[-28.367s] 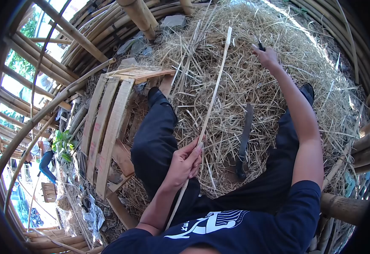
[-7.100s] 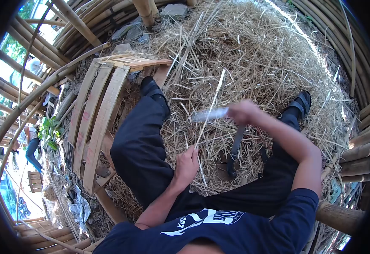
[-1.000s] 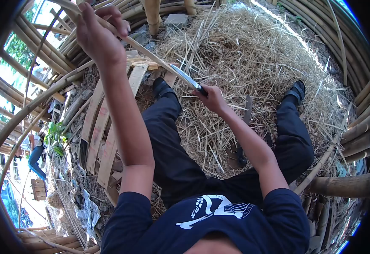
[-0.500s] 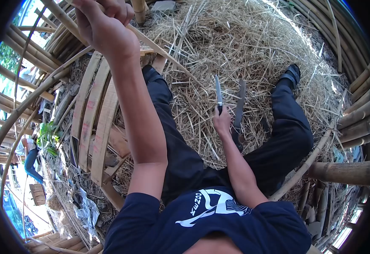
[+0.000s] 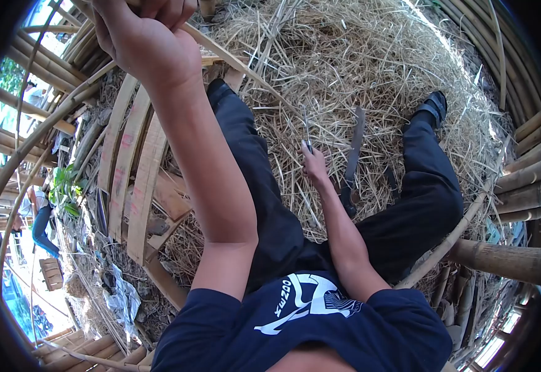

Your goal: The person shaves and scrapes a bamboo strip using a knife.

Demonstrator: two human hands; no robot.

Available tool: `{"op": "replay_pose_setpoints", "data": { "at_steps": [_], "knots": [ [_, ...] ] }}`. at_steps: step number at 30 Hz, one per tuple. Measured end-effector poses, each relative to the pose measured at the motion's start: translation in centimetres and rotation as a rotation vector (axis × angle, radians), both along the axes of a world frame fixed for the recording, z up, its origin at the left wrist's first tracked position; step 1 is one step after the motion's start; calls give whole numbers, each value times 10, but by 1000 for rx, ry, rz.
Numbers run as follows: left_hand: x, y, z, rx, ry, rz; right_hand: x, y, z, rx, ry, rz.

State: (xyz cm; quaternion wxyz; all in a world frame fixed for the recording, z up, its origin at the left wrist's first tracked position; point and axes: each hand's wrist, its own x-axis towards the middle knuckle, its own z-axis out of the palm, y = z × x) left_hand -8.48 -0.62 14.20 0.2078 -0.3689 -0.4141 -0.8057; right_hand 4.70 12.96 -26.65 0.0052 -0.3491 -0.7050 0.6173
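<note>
My left hand [image 5: 149, 37] is raised at the upper left, its fingers closed around a long, thin bamboo strip [image 5: 239, 65]. From that fist the strip slants down to the right over the straw. Low in the middle, my right hand [image 5: 314, 164] grips a knife [image 5: 308, 133] by its dark handle, blade pointing up and seen nearly edge-on. The blade's tip is close to the strip's lower end; whether they touch I cannot tell. Beside my right hand a long dark machete [image 5: 355, 142] lies on the straw between my legs.
Dry straw shavings [image 5: 332, 56] cover the ground. Curved wooden planks [image 5: 131, 167] stand left of my leg. Bamboo poles [image 5: 500, 257] line the right side, and more bamboo [image 5: 41, 62] frames the left. Beyond it another person [image 5: 42, 226] is partly visible.
The knife has turned from showing its flat blade to nearly edge-on and shifted slightly left with my right hand. My left hand still holds the strip and has moved slightly.
</note>
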Motion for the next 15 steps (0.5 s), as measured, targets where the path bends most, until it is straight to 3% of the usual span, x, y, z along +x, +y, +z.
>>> {"op": "replay_pose_setpoints", "data": {
  "at_steps": [1,2,5,9,12,15],
  "knots": [
    [-2,0,-1,59,32,-115,-1,-2,10,161,-82,59],
    [-5,1,-1,119,67,-230,-1,-10,24,390,6,-19],
    [-5,5,-1,139,97,-158,-2,-20,72,320,187,-68],
    [7,3,1,-61,268,-154,-3,-20,69,304,183,-29],
    [4,6,1,70,119,-130,2,-19,43,362,94,-50],
    [9,7,4,-104,302,-124,-5,-16,45,368,72,-39]
  ]
}}
